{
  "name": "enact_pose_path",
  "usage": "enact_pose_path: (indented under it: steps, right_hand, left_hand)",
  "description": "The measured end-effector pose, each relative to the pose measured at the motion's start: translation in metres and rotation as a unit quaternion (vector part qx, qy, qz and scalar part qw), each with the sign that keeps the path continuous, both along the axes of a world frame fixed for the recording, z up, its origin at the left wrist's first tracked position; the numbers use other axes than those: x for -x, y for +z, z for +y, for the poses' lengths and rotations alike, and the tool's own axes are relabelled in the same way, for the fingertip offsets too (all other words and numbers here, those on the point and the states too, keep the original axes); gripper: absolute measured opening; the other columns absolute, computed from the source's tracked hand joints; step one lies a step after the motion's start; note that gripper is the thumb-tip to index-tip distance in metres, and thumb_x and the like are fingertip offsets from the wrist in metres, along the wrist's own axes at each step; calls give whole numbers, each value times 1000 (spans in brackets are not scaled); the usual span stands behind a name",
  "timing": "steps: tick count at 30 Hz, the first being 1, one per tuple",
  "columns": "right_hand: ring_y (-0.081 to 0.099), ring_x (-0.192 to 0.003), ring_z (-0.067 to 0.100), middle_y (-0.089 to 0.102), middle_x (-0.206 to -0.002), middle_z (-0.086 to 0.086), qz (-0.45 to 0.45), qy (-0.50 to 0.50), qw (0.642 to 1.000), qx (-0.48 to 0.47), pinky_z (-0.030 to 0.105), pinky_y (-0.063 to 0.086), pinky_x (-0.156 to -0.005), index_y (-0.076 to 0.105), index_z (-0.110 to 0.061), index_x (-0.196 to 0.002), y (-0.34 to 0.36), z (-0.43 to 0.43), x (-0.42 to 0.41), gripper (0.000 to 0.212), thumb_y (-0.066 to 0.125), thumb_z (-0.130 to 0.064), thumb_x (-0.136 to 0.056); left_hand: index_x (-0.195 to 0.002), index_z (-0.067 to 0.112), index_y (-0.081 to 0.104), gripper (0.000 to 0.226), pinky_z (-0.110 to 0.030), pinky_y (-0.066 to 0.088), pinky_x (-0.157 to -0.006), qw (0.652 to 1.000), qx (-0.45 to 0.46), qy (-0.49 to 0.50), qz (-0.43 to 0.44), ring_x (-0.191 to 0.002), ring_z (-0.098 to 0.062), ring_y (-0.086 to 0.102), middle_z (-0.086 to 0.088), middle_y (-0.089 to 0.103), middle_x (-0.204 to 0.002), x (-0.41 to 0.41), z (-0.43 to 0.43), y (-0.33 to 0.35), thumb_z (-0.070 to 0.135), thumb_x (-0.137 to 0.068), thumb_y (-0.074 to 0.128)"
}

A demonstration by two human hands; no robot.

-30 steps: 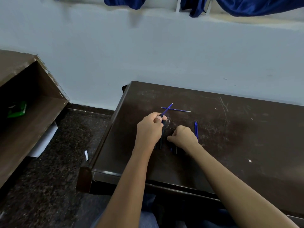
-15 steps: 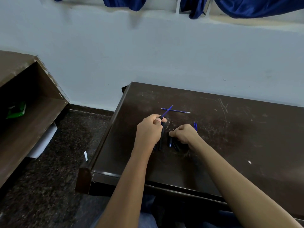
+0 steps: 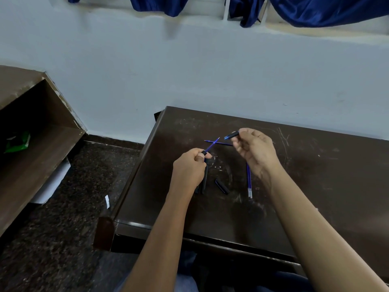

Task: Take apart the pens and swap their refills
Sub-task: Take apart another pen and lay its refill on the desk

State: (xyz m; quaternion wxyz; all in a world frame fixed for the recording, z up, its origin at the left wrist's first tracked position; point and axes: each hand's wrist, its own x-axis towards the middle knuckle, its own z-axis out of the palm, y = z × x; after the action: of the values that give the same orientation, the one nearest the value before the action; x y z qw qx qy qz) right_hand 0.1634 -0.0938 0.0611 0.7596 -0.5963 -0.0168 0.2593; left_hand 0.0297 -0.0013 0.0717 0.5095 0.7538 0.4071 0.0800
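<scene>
Above the bench (image 3: 315, 186), the left hand (image 3: 189, 167) clamps its fingers (image 3: 199, 158) on a barrel (image 3: 203, 153), blue refill (image 3: 212, 144) angled up to meet the black piece (image 3: 232, 135), perhaps a tip section, pinched by the right hand (image 3: 254, 150); spare refills (image 3: 249, 180) lie nearer

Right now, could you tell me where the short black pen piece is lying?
Head view: the short black pen piece lies on the desk between the left hand and the blue refills.

4 blue refills (image 3: 249, 180); approx 4 blk pen pcs (image 3: 222, 186); 1 desk (image 3: 315, 186).
</scene>
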Motion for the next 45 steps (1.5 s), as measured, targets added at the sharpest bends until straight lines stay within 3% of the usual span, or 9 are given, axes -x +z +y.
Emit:
enact_pose_path:
  steps: [8, 17, 21, 28, 33, 40, 45]
  right_hand:
    - [62, -69, 10, 65, -79, 6, -43, 15, 999, -12, 20, 56, -72, 61, -9, -85, 10, -2, 4, 11, 55, -4, -93]
    - [63, -69, 11, 66, -87, 11, -96, 68, 993, 24, 17, 53, -61, 61, -10, -84, 7, 8, 15, 13, 55, -2, -92]
    - [63, -65, 10, 67, -84, 9, -103, 63, 992, 31, 17, 52, -60, 61, -11, -83, 5, 8, 14, 14, 55, -3, -93]
    - [62, -64, 10, 67, -83, 9, -102, 85, 990, 42, 18, 54, -61, 59, -8, -89, 2, 7, 15, 10, 53, -2, -93]
    - [61, -63, 9, 68, -75, 3, -108, 119, 985, 58, 22, 56, -66, 58, -6, -95, -1, 12, 23, 5, 53, -5, -94]
    - [62, -65, 9, 67, -79, 4, -83, 111, 990, 38, 21, 55, -66, 61, -10, -91, 3, 13, 24, 9, 54, -7, -95]
    - [62, -67, 8, 68, -85, 5, -92, 126, 987, 43, 21, 55, -68, 67, -9, -97, 3, 12, 23, 16, 51, -7, -96]
  left_hand:
    - [-109, 18, 66, 31, -10, 33, -56, 1000, 9, 1, -9, -69, -1, 48, 0, 61, -102, -2, 0, 1, 17, -101, 36]
    - [-114, 18, 65, 31, -11, 33, -57, 1000, 0, -2, 4, -72, -2, 49, 1, 64, -106, -2, 0, -1, 17, -100, 37]
    - [-119, 18, 64, 32, -11, 35, -58, 1000, -2, 9, 2, -85, -4, 51, -2, 65, -114, -1, 2, -4, 19, -100, 39]
    - [-103, 20, 70, 29, -14, 36, -60, 1000, 11, 7, -10, -80, -4, 57, 2, 69, -93, -3, 1, -4, 26, -98, 42]
    - [-97, 17, 69, 33, -15, 33, -56, 1000, 14, 7, -14, -64, 0, 52, 8, 63, -72, -4, -1, -5, 32, -99, 40]
    - [-91, 17, 69, 34, -15, 36, -59, 999, 21, 17, -33, -65, -1, 53, 7, 64, -72, -5, -1, -5, 29, -99, 39]
    - [-96, 15, 68, 23, -11, 39, -62, 998, 11, 30, -60, -77, -5, 57, 3, 68, -88, -4, -1, -4, 17, -96, 45]
